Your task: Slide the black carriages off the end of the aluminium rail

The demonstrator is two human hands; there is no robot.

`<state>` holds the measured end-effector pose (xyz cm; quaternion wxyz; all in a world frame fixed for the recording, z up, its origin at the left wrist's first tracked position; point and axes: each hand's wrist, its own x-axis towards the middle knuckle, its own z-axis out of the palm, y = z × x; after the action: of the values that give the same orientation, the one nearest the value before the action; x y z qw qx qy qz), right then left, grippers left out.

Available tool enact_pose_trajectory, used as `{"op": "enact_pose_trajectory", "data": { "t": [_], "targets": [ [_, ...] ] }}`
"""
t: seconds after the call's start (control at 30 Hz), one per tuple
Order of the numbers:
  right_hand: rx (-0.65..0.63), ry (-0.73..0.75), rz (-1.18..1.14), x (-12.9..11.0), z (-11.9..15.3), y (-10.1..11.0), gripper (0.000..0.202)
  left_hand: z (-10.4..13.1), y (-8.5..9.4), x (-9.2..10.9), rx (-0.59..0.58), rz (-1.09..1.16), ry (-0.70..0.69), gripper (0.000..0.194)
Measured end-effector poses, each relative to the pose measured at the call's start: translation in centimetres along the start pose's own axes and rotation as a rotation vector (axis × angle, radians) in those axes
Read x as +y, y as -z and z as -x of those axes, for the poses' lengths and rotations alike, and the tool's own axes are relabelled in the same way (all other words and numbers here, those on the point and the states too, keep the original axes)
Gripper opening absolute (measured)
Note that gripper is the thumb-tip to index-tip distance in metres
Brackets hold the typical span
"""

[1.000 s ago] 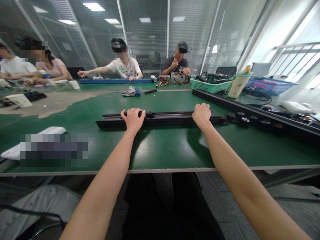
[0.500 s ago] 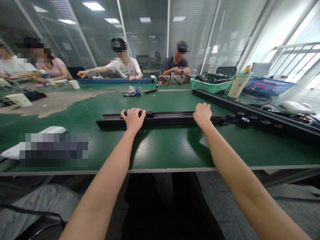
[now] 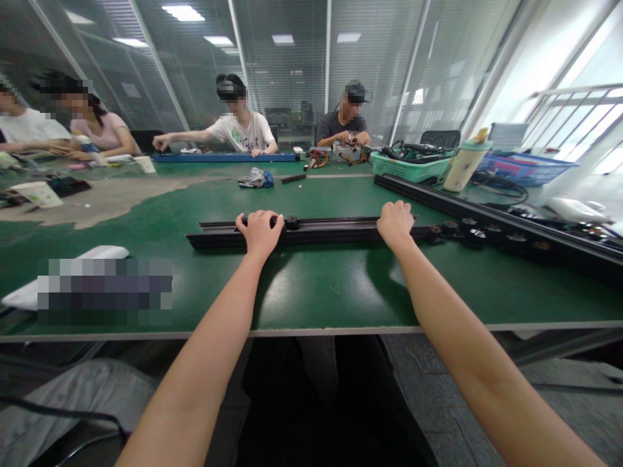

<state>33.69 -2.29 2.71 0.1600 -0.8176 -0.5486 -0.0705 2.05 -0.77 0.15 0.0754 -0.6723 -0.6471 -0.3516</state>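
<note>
A long black metal rail (image 3: 331,235) with a channel along its top lies crosswise on the green table. My left hand (image 3: 261,230) curves its fingers and thumb around a small black part on the rail's left half; the hand mostly hides that part. Just right of it, a similar black part (image 3: 292,222) sits on the rail. My right hand (image 3: 395,224) is closed over the rail near its right end, with its fingertips hidden behind it. Beyond that end lie several small black wheel-like parts (image 3: 474,237).
A longer black rail (image 3: 438,198) runs diagonally along the right. Behind it stand a green basket (image 3: 413,170) of cables, a cream tumbler (image 3: 464,167) and a blue basket (image 3: 530,170). A crumpled cloth (image 3: 256,178) lies farther back. Co-workers sit across the table and at left.
My right hand has edged very slightly to the right. My left hand and the rail look the same. Across the table, a co-worker's outstretched hand has shifted slightly.
</note>
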Motion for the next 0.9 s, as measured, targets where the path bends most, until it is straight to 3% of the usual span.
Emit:
{"op": "enact_pose_trajectory", "data": {
  "t": [0.9],
  "targets": [
    [0.003, -0.037, -0.028, 0.53, -0.33, -0.07, 0.046, -0.07, -0.16, -0.24, 0.0, -0.001, -0.004, 0.027]
  ]
}}
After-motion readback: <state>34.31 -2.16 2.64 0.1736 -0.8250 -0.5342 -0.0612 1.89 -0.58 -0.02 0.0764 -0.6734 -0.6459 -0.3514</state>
